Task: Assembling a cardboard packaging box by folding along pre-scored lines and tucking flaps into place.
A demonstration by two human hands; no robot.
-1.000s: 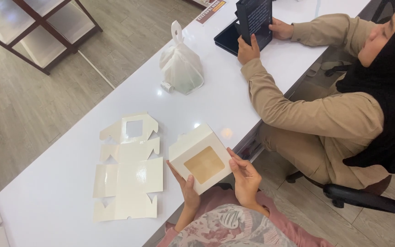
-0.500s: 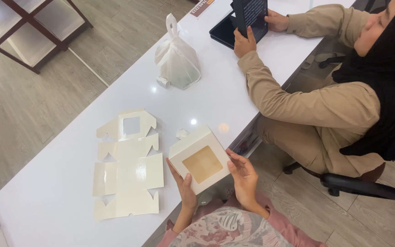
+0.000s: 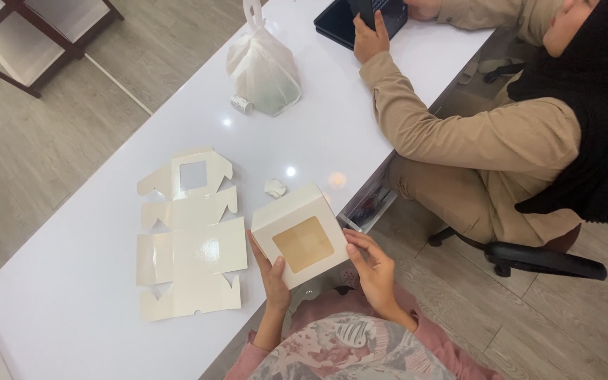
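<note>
Both hands, left hand (image 3: 273,271) and right hand (image 3: 373,266), pinch the assembled window box (image 3: 300,233) between their fingers (flat blanks (image 3: 190,236) lie left); closing flaps likely needs firm pressing.

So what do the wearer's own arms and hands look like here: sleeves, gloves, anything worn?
Both hands are bare: the left hand and the right hand show no gloves, and no rings or watch can be made out. The forearms are uncovered up to pink sleeves pushed back toward the elbows. Below them shows a patterned garment in grey, pink and white. No tools or straps are on either arm.
</note>
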